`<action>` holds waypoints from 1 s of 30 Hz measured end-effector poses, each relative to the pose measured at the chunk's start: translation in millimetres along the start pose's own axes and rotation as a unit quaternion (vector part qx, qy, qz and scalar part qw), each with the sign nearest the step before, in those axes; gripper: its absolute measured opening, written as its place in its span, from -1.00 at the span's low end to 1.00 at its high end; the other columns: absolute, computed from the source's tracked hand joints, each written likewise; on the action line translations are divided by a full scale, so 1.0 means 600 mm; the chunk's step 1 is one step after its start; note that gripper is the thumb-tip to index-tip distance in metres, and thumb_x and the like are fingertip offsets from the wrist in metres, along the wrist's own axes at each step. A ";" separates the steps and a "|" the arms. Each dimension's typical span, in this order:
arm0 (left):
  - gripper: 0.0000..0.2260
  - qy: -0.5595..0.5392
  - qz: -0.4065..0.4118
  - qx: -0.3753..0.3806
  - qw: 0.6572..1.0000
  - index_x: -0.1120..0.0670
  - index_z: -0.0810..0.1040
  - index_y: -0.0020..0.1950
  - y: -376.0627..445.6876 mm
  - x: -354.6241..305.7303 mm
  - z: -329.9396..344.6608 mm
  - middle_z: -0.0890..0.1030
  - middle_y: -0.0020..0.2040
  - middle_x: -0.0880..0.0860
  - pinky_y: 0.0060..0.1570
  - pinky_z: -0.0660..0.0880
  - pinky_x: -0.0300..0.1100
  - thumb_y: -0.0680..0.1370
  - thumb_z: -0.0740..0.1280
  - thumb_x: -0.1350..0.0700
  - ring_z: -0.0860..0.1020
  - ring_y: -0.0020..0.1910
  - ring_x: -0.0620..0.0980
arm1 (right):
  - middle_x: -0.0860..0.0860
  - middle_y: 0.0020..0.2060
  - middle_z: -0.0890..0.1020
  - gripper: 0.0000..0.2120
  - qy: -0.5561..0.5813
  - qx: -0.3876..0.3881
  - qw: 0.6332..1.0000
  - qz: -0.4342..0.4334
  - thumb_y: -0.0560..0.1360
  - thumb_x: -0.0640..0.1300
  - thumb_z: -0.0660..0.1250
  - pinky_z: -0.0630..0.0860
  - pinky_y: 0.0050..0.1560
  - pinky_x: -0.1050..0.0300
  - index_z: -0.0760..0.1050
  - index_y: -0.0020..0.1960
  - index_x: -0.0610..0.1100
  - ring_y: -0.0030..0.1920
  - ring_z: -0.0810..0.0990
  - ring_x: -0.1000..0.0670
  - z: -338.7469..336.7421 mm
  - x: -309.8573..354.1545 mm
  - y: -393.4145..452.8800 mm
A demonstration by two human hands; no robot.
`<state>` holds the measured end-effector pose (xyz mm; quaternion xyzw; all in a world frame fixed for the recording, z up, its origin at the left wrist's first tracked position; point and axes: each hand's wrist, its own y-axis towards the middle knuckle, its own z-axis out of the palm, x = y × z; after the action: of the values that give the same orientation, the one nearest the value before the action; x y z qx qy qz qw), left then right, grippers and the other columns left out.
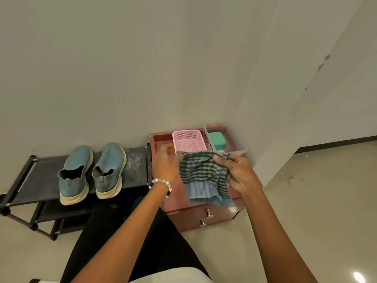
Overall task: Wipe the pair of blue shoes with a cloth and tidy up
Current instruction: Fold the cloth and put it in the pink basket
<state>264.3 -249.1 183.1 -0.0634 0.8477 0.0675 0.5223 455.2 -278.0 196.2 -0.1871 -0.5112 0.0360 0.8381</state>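
Both hands over red cabinet (216, 216): left hand (166, 166) and right hand (237, 172) pinch striped cloth (201, 176) at top edge, fingers curled. Blue shoes (91, 172) side by side on black rack (134, 166), left of cabinet.

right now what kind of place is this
Probably a home entryway or hallway corner. A low black shoe rack holding the blue shoes stands against a plain wall beside a small red drawer cabinet with a pink basket on top, all on a glossy tiled floor.
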 end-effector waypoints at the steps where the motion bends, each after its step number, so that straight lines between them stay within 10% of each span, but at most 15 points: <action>1: -0.70 0.004 0.025 0.016 1.000 0.08 0.49 0.21 -0.010 -0.004 0.006 0.53 0.06 -0.06 -0.02 0.41 -0.28 0.51 0.40 0.08 0.51 0.00 -0.12 | -0.32 -0.16 0.65 -0.66 0.007 0.003 1.000 0.017 0.24 -0.41 0.48 0.63 -0.15 -0.11 0.52 -0.01 -0.44 -0.22 0.66 -0.23 0.010 0.001 -0.002; 6: -0.81 -0.125 -0.017 0.229 0.965 0.05 0.57 0.00 -0.056 -0.017 0.046 0.62 -0.10 -0.02 -0.05 0.60 -0.09 0.43 0.49 0.10 0.60 -0.09 -0.02 | -0.30 -0.20 0.63 -0.62 0.002 0.047 0.998 0.031 0.22 -0.36 0.47 0.62 -0.12 -0.17 0.50 0.00 -0.46 -0.20 0.64 -0.24 0.037 0.011 -0.005; 14: -0.88 -0.223 -0.102 0.170 0.954 0.14 0.61 -0.23 -0.043 -0.013 0.039 0.66 -0.27 0.15 -0.24 0.62 -0.02 0.51 0.39 0.26 0.62 -0.29 0.12 | -0.15 -0.23 0.68 -0.66 -0.075 -0.064 0.992 -0.079 0.24 -0.40 0.50 0.63 -0.19 0.12 0.54 -0.01 -0.35 -0.21 0.64 -0.09 -0.019 0.020 0.019; 17: -0.85 -0.248 -0.141 0.122 0.951 0.12 0.60 -0.23 -0.015 -0.024 0.027 0.62 -0.28 0.12 -0.21 0.57 -0.01 0.54 0.36 0.22 0.57 -0.30 0.08 | -0.06 -0.01 0.62 -0.65 -0.434 -0.174 0.851 -0.238 0.32 -0.23 0.54 0.50 -0.12 0.30 0.58 0.08 -0.15 -0.12 0.54 0.07 -0.046 0.006 0.029; 23: -0.88 -0.155 -0.001 0.179 0.972 0.12 0.60 -0.19 0.002 -0.073 0.012 0.61 -0.28 0.01 -0.23 0.52 -0.23 0.55 0.35 0.18 0.55 -0.31 -0.10 | 0.05 0.09 0.62 -0.42 -0.376 0.130 0.900 -0.179 0.27 -0.01 0.55 0.50 0.00 0.33 0.50 0.25 -0.07 0.09 0.58 0.14 -0.003 -0.027 0.007; 30: -0.79 -0.098 0.058 0.189 0.975 0.09 0.64 -0.28 0.043 -0.075 -0.046 0.62 -0.30 0.16 -0.22 0.43 -0.09 0.47 0.42 -0.01 0.49 -0.30 0.00 | 0.02 -0.22 0.65 -0.83 -0.403 0.116 0.892 -0.168 0.32 -0.20 0.53 0.52 -0.22 0.21 0.58 -0.14 -0.14 -0.23 0.59 0.20 -0.030 -0.067 0.043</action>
<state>255.8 -226.8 236.8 0.0929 0.7918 -0.0581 0.6009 455.3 -269.3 146.0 0.0308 -0.8211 0.0261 0.5693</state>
